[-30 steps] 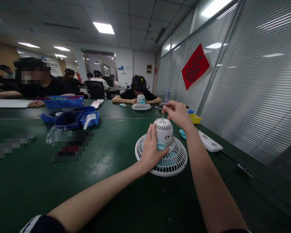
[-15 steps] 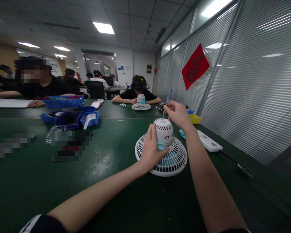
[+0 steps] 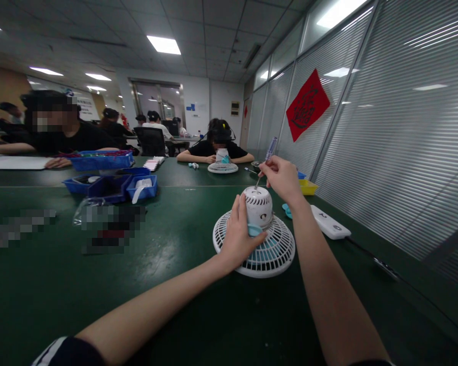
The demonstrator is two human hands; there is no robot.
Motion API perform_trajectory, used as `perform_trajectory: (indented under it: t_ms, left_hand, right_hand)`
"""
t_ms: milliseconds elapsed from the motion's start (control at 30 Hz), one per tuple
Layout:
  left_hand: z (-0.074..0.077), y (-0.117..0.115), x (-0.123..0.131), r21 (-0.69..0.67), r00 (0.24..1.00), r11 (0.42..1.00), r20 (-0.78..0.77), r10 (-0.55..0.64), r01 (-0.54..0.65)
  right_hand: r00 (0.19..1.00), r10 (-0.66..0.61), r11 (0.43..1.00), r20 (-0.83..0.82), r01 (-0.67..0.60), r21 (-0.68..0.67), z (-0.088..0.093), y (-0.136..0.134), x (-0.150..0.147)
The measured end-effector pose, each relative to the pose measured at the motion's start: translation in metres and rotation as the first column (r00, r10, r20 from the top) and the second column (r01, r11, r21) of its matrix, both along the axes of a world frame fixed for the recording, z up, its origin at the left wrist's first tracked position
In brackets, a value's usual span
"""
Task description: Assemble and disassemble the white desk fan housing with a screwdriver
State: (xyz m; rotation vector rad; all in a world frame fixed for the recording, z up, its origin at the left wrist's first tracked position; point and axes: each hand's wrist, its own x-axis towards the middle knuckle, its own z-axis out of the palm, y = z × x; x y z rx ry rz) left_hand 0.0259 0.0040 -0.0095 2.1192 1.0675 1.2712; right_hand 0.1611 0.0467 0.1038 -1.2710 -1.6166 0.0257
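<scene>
A small white fan (image 3: 269, 249) lies grille-down on the green table (image 3: 99, 295), its round motor housing (image 3: 257, 203) pointing up. My left hand (image 3: 239, 238) is wrapped round the left side of that housing, the thumb on a light-blue part. My right hand (image 3: 281, 178) is closed on a screwdriver (image 3: 267, 155) with a clear purple handle. The handle leans up and to the right, and the tip rests on top of the housing.
A white power strip (image 3: 330, 221) with its cable lies to the right of the fan, near a yellow bin (image 3: 307, 187) and a light-blue piece (image 3: 286, 209). Blue bins (image 3: 110, 185) stand at the left. Another person (image 3: 217, 145) sits across with a second fan (image 3: 222, 165); others sit at far left.
The screwdriver handle has tilted further to the right and my right hand has risen slightly. My left hand and the fan have stayed where they were.
</scene>
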Motion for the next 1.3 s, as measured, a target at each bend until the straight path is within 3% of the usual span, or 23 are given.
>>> perform_trajectory:
  t_ms: [1033, 1300]
  left_hand:
    - [0.0011, -0.0008, 0.0001, -0.009, 0.999, 1.000, -0.033, 0.019, -0.019]
    - [-0.0001, -0.0001, -0.0002, 0.001, 1.000, 1.000, -0.026, 0.017, -0.017]
  right_hand:
    - [0.991, 0.123, 0.987, -0.055, -0.128, -0.098, 0.0016, -0.0030, -0.0038]
    - [0.992, 0.118, 0.992, -0.049, -0.121, -0.046, 0.0005, -0.0028, -0.0026]
